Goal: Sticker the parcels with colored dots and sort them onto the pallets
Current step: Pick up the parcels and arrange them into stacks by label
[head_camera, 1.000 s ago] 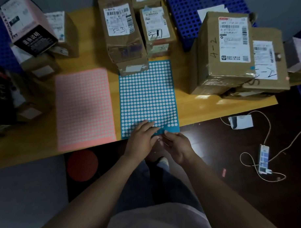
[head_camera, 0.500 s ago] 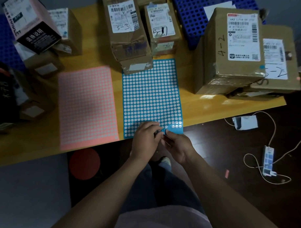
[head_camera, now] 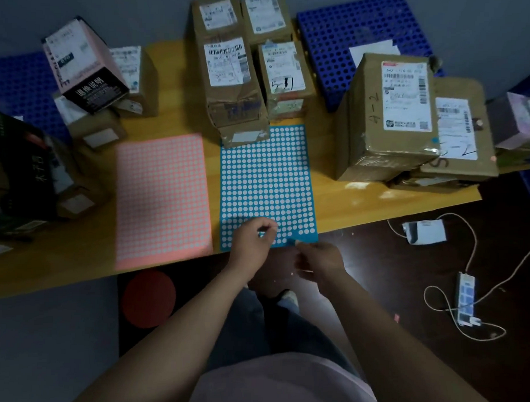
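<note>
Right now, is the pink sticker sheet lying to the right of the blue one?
No, the pink sticker sheet lies to the left of the blue sticker sheet on the table.

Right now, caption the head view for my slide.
Left hand and right hand meet at the blue sheet's near edge; parcels behind.

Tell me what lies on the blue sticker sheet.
A parcel covers the blue sticker sheet's far-left corner; the left hand is over its near edge. Anything beneath both is hidden.

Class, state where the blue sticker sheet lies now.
Head view: the blue sticker sheet lies flat on the table, between the pink sheet on its left and the parcel marked 4-2.
</note>
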